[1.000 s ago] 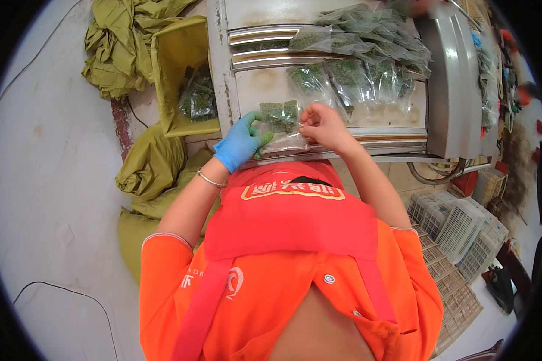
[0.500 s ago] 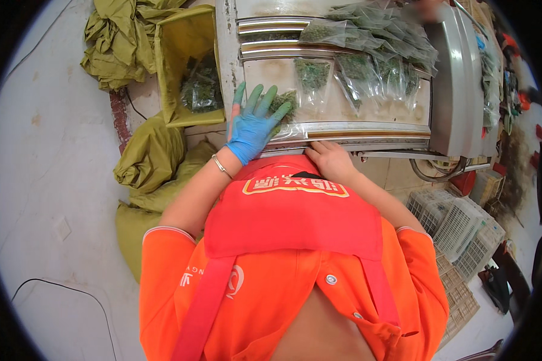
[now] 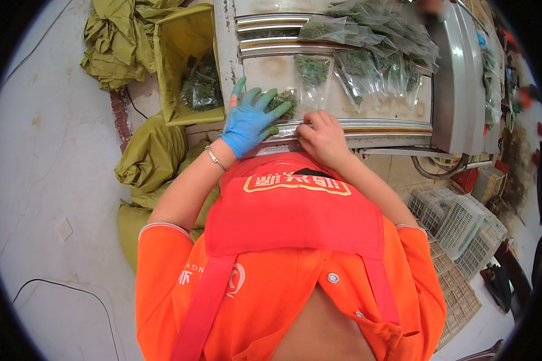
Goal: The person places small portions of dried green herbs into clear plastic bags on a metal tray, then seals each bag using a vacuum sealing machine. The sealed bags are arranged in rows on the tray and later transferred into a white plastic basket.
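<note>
Left grip (image 3: 254,113): spreading wide in its glove, released, partly covering the green-filled bag (image 3: 285,104)
Right grip (image 3: 324,135): curling at the metal rail (image 3: 385,129); cannot tell if pinching anything
Green-filled bag: lying on the worktop (image 3: 264,65)
Farther bags (image 3: 373,67): lying beyond

Left hand (image 3: 248,122): watching remotely, I see it gone from the bag's (image 3: 288,104) nine-o'clock side to spread palm-down over it | right hand (image 3: 324,137): off three o'clock, now toward five, at the table's (image 3: 391,111) metal edge (image 3: 382,129)
</note>
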The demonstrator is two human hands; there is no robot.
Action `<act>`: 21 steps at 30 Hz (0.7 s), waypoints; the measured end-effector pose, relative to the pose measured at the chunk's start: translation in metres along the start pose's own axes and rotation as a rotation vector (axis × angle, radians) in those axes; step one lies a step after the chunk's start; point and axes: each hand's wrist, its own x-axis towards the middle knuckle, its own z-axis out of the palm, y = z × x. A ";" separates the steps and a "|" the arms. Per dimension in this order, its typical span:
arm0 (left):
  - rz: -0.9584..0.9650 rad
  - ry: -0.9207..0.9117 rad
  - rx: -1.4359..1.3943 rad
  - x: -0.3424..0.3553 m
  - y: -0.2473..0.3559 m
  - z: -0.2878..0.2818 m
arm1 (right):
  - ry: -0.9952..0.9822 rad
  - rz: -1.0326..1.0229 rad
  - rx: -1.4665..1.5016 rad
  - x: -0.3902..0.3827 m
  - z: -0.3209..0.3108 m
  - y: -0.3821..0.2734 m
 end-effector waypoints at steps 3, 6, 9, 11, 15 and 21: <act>0.004 -0.005 -0.034 0.000 -0.001 0.001 | -0.087 -0.003 0.005 -0.007 0.015 0.006; 0.013 -0.022 -0.053 -0.005 -0.002 0.000 | -0.033 0.056 0.120 -0.007 0.003 0.001; -0.067 0.063 -0.181 0.002 -0.001 -0.006 | 0.196 0.234 0.021 0.021 -0.024 0.004; -0.124 0.190 -0.251 0.012 0.001 -0.017 | 0.271 0.295 -0.064 0.035 -0.023 0.022; -0.178 0.336 -0.286 0.040 -0.008 -0.027 | 0.305 0.258 0.020 0.056 -0.027 0.047; -0.371 0.288 -0.742 0.077 0.007 -0.028 | 0.029 0.506 0.477 0.103 -0.064 0.059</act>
